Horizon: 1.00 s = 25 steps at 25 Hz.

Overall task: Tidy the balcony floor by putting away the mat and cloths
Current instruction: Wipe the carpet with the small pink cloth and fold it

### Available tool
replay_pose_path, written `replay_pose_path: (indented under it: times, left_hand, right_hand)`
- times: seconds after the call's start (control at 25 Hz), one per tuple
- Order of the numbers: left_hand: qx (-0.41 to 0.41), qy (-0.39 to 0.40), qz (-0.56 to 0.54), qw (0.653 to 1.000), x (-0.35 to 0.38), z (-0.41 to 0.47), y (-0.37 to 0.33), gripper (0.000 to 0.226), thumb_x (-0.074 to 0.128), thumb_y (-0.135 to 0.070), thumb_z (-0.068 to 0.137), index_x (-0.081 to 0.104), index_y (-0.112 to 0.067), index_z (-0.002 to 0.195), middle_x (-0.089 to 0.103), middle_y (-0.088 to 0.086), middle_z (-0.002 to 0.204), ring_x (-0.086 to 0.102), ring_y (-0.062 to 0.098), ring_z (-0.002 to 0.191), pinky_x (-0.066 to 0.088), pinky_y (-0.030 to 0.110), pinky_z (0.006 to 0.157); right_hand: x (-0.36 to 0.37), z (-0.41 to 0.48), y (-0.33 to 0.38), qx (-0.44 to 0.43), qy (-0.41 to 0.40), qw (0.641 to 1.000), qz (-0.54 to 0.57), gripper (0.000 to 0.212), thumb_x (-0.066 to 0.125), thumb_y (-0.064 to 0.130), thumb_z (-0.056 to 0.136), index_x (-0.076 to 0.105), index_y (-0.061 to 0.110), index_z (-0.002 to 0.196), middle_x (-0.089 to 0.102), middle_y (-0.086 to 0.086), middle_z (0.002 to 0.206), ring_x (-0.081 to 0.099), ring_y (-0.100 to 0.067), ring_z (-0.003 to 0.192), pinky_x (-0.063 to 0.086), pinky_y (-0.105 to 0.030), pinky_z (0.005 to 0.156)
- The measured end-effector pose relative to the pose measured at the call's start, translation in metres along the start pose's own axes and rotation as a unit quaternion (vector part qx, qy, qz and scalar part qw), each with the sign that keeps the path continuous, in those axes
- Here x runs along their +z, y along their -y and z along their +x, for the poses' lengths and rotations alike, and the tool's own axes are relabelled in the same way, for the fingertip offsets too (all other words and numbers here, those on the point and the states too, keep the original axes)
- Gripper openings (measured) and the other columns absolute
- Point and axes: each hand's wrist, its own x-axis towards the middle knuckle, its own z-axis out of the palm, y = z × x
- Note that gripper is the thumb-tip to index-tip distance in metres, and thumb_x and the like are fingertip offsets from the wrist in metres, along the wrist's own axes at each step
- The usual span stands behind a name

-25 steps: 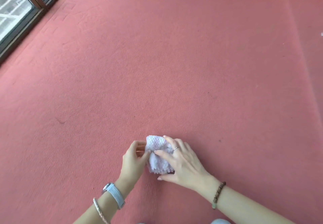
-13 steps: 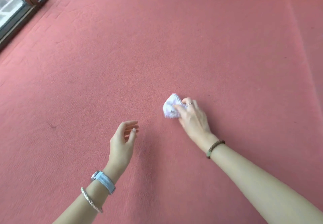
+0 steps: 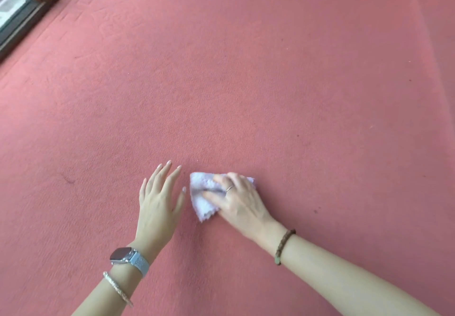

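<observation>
Cloth (image 3: 200, 202) on carpet (image 3: 221, 81) | right hand (image 3: 240, 200) grips it | left hand (image 3: 160, 197) flat beside

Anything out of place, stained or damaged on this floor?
Little stands out. The red carpet has a small dark scuff at left and a few dark specks further right. The right hand holds the crumpled white cloth against the carpet.

The cloth (image 3: 200, 202) lies on the mat (image 3: 221, 81) (just right of left hand (image 3: 158, 200)).
</observation>
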Motion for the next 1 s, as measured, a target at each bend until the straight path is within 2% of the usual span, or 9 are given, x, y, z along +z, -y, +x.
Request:
replay_pose_path:
  times: [0.12,0.28,0.36,0.44,0.52,0.64,0.68,0.8,1.0]
  left_hand:
    - [-0.008,0.019,0.026,0.999,0.003,-0.012,0.007,0.054,0.033,-0.045,0.094,0.043,-0.025,0.144,0.034,-0.001,0.155,0.022,0.018,0.147,0.019,0.05,0.118]
    - [-0.001,0.023,0.019,1.0,-0.002,-0.013,0.01,0.054,0.034,-0.046,0.094,0.041,-0.026,0.144,0.035,-0.003,0.155,0.022,0.017,0.147,0.02,0.05,0.118]
    - [0.018,0.023,0.006,1.0,-0.006,-0.003,0.007,0.055,0.035,-0.047,0.094,0.04,-0.027,0.144,0.035,-0.004,0.154,0.023,0.015,0.147,0.018,0.048,0.119]
    - [0.057,0.035,-0.003,0.998,-0.006,0.014,0.002,0.055,0.037,-0.047,0.093,0.04,-0.028,0.144,0.037,-0.005,0.153,0.025,0.015,0.146,0.019,0.047,0.119]
    - [0.105,0.056,-0.005,0.993,-0.001,0.039,-0.007,0.053,0.039,-0.046,0.093,0.043,-0.027,0.142,0.04,-0.004,0.152,0.028,0.016,0.145,0.023,0.049,0.118]
    - [0.172,0.076,0.006,0.982,0.014,0.083,-0.03,0.049,0.044,-0.041,0.091,0.048,-0.025,0.137,0.048,-0.004,0.145,0.035,0.018,0.142,0.028,0.049,0.115]
    - [0.191,0.075,0.008,0.979,0.019,0.098,-0.04,0.048,0.052,-0.037,0.09,0.05,-0.023,0.136,0.052,-0.003,0.141,0.039,0.02,0.14,0.029,0.047,0.115]
    - [0.227,0.074,0.003,0.971,0.041,0.139,-0.071,0.053,0.074,-0.021,0.081,0.056,-0.014,0.13,0.062,0.007,0.129,0.051,0.027,0.13,0.035,0.039,0.109]
    - [0.227,0.062,-0.034,0.971,0.063,0.176,-0.109,0.038,0.072,-0.002,0.076,0.06,-0.003,0.112,0.063,0.013,0.1,0.059,0.034,0.094,0.037,0.03,0.086]
  right_hand:
    - [0.008,0.002,0.007,-0.04,0.005,0.999,-0.005,0.03,0.049,0.021,0.091,0.07,0.032,0.109,0.063,-0.007,0.123,0.053,-0.029,0.108,0.047,-0.039,0.088]
    - [0.008,0.032,-0.014,-0.052,0.003,0.998,-0.026,0.039,0.043,0.014,0.09,0.072,0.032,0.109,0.066,-0.009,0.119,0.057,-0.026,0.095,0.052,-0.036,0.071]
    - [0.004,0.048,-0.023,-0.049,-0.011,0.998,-0.035,0.039,0.043,0.015,0.087,0.075,0.032,0.103,0.068,-0.007,0.112,0.048,-0.023,0.09,0.052,-0.033,0.063]
    - [-0.001,0.062,-0.033,-0.031,-0.015,0.999,-0.038,0.026,0.061,0.018,0.083,0.075,0.031,0.101,0.066,-0.004,0.107,0.043,-0.021,0.086,0.052,-0.031,0.06]
    - [-0.002,0.071,-0.05,0.019,-0.026,0.999,-0.039,0.03,0.082,0.022,0.072,0.075,0.031,0.1,0.064,-0.003,0.104,0.049,-0.021,0.084,0.052,-0.031,0.059]
    - [-0.001,0.076,-0.077,0.085,0.003,0.996,-0.003,0.029,0.056,0.021,0.089,0.07,0.024,0.114,0.06,-0.01,0.115,0.059,-0.034,0.091,0.057,-0.044,0.063]
    - [-0.001,0.075,-0.087,0.094,0.012,0.995,-0.008,0.033,0.048,0.02,0.091,0.067,0.021,0.117,0.058,-0.012,0.119,0.058,-0.036,0.094,0.057,-0.046,0.065]
    - [-0.009,0.072,-0.123,0.127,0.022,0.991,-0.036,0.03,0.063,0.011,0.086,0.066,0.015,0.116,0.057,-0.014,0.122,0.056,-0.036,0.1,0.056,-0.044,0.066]
    - [-0.018,0.073,-0.155,0.167,0.02,0.985,-0.027,0.022,0.058,0.024,0.091,0.063,0.012,0.109,0.056,-0.012,0.113,0.051,-0.031,0.1,0.055,-0.043,0.066]
